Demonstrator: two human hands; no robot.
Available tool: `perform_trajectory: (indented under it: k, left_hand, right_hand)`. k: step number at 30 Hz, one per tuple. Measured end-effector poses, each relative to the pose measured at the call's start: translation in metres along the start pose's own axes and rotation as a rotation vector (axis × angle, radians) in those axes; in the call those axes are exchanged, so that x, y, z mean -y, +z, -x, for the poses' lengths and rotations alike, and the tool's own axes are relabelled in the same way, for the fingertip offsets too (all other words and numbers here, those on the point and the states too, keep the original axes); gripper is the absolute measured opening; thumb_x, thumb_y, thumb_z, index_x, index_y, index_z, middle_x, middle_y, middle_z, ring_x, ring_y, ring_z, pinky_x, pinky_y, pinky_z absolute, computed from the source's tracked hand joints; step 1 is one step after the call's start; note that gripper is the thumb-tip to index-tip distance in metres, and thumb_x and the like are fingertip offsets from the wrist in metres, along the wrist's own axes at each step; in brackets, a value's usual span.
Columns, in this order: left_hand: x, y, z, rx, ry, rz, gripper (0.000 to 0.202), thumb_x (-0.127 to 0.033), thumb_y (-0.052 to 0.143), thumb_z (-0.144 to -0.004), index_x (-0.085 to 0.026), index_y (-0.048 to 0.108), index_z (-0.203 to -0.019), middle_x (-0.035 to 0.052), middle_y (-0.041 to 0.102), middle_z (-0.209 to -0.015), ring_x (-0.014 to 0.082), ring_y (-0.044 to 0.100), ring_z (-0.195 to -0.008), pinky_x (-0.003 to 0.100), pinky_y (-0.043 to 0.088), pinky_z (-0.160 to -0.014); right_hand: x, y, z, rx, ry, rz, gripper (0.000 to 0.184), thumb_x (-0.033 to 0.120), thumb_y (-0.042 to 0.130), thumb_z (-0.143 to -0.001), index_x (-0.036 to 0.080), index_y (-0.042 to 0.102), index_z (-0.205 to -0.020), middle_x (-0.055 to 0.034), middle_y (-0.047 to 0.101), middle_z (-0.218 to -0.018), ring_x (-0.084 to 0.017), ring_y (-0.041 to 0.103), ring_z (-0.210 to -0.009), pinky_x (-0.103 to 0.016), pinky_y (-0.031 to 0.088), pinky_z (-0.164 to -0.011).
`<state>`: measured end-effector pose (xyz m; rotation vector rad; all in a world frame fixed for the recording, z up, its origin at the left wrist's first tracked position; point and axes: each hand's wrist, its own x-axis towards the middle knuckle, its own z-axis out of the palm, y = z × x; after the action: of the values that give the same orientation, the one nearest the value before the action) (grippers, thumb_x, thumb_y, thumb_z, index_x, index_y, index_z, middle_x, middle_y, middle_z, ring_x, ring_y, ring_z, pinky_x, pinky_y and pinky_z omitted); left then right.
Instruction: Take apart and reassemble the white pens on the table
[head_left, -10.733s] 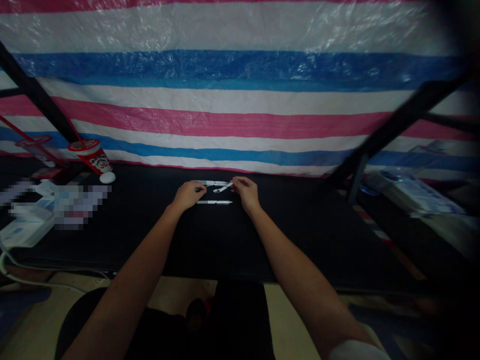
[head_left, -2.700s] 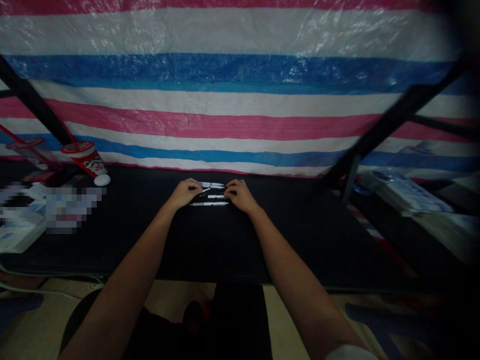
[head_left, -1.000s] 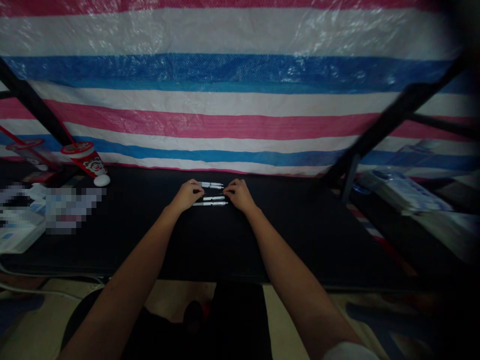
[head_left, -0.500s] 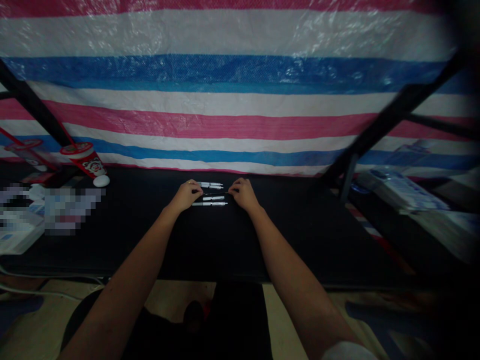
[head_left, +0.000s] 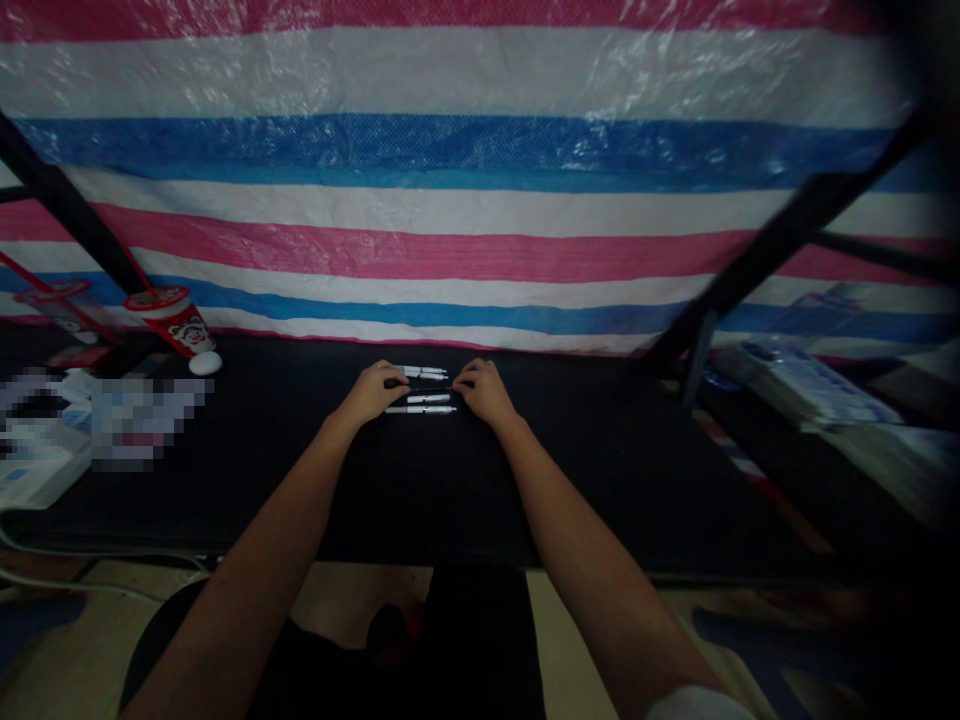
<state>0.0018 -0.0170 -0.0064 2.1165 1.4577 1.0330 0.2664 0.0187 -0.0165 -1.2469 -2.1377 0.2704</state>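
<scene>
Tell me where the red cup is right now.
In the head view, the red cup sits at the far-left back of the black table, by the striped tarp, a small white object beside its base, well left of the left hand.

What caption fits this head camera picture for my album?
Left hand and right hand flank white pens on a black table, striped tarp behind.

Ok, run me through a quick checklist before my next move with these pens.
1. Is the left hand at the pens' left ends: ok.
2. Is the right hand at their right ends: ok.
3. Are the white pens lying flat and roughly parallel on the black table: ok.
4. What do the fingertips pinch: cannot tell, too dim.
5. Is the red cup standing apart, far left: ok.
</scene>
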Motion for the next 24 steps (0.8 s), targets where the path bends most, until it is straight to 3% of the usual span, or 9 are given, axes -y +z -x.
perform_trajectory:
  k: [3, 8, 17, 24]
  left_hand:
    - [0.003, -0.009, 0.002, 0.031, -0.046, -0.042, 0.023, -0.027, 0.075, -0.076, -0.019, 0.076, -0.098, 0.0058, 0.067, -0.096, 0.0189, 0.063, -0.087, 0.034, 0.053, -0.082]
    - [0.007, -0.020, 0.004, 0.148, -0.073, -0.073, 0.014, -0.025, 0.066, -0.080, -0.020, 0.076, -0.089, 0.0050, 0.070, -0.086, 0.0185, 0.064, -0.079, 0.032, 0.051, -0.073]
    - [-0.005, -0.016, 0.002, 0.111, 0.037, -0.195, 0.018, -0.017, 0.064, -0.079, -0.022, 0.078, -0.089, 0.0073, 0.072, -0.092, 0.0236, 0.064, -0.090, 0.040, 0.051, -0.089]
    - [-0.006, -0.008, 0.001, 0.109, 0.077, -0.192, 0.018, -0.016, 0.063, -0.082, -0.022, 0.078, -0.091, 0.0076, 0.072, -0.097, 0.0242, 0.063, -0.095, 0.041, 0.049, -0.093]
  right_hand:
    - [-0.001, 0.000, 0.000, 0.001, 0.001, 0.007, 0.011, 0.015, 0.071, -0.084, 0.022, 0.078, -0.081, -0.0066, 0.064, -0.097, -0.022, 0.054, -0.098, -0.041, 0.041, -0.096]
    - [-0.004, 0.001, 0.000, -0.005, 0.003, 0.009, 0.011, 0.015, 0.070, -0.084, 0.022, 0.079, -0.082, -0.0072, 0.065, -0.099, -0.023, 0.053, -0.098, -0.041, 0.043, -0.093]
    - [-0.003, 0.001, 0.000, 0.006, 0.005, 0.008, 0.013, 0.016, 0.068, -0.086, 0.023, 0.079, -0.082, -0.0073, 0.064, -0.098, -0.023, 0.052, -0.097, -0.041, 0.043, -0.093]
    - [-0.001, 0.004, 0.000, 0.000, 0.004, 0.011, 0.014, 0.015, 0.067, -0.086, 0.022, 0.078, -0.082, -0.0073, 0.065, -0.098, -0.023, 0.052, -0.096, -0.040, 0.042, -0.091]
